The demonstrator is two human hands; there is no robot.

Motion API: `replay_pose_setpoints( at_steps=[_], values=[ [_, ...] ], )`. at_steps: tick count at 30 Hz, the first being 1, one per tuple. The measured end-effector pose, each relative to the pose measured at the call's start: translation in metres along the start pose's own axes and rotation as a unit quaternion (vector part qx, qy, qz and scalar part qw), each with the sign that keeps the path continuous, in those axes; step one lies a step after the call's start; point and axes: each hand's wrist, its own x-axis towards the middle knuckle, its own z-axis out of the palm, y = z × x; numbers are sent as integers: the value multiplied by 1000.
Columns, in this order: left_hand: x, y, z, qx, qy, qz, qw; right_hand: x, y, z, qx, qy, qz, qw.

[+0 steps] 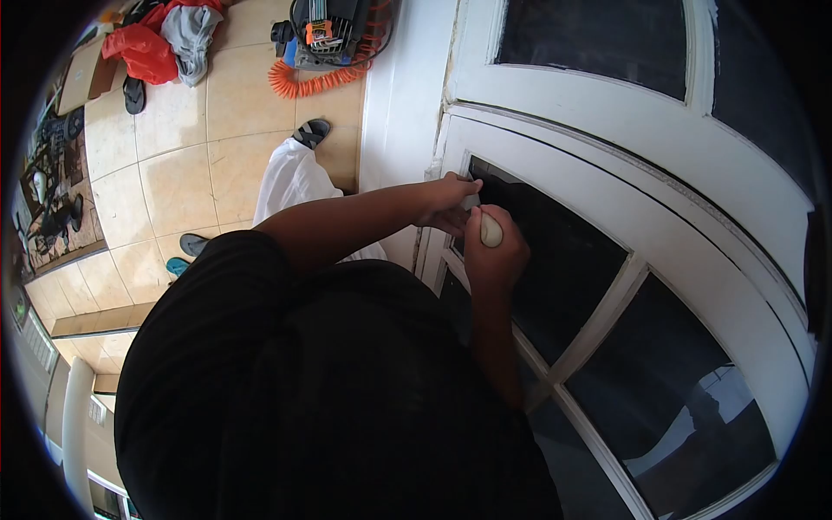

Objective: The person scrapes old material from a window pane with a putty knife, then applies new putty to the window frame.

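Note:
My right hand (496, 251) is closed around a pale, rounded handle (491, 230); the tool's working end is hidden, so its kind cannot be told. Right beside it, my left hand (446, 204) has its fingers bent together at the corner of a dark window pane (555, 251). A small pale patch (471, 200) shows by the left fingertips, too small to name. Both hands are close against the white frame (520, 143) around the pane.
More dark panes (676, 381) sit in the white woodwork. On the tiled floor (173, 186) are a machine with a coiled orange hose (303, 87), a red plastic bag (143, 52), a grey cloth (189, 39) and sandals (133, 95). A white cloth (295, 182) covers my leg.

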Motion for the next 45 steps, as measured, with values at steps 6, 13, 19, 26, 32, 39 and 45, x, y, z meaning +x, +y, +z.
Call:
replay_pose_setpoints(
  at_steps=[6,13,19,26,32,39,45],
  values=[
    [-9,-11,11,-9,6,0,1000,-11,-10,-18,0,-15,34,999],
    [-14,-18,18,-46,-16,-19,999,-25,-1,-17,-9,-22,19,1000],
    [-14,-21,17,-49,-5,-27,998,-30,-6,-17,-13,-32,38,999],
    [-16,-23,20,-42,-1,-36,998,-38,-3,-15,-10,-15,31,999],
    [-19,-26,20,-33,-7,-41,999,-43,-4,-16,-18,-32,36,999],
    [-13,-32,16,-20,-7,-37,999,-46,-3,-16,-19,-38,51,998],
    [-23,-31,8,22,-13,-62,998,-56,-5,-26,15,-15,37,999]
  ],
)
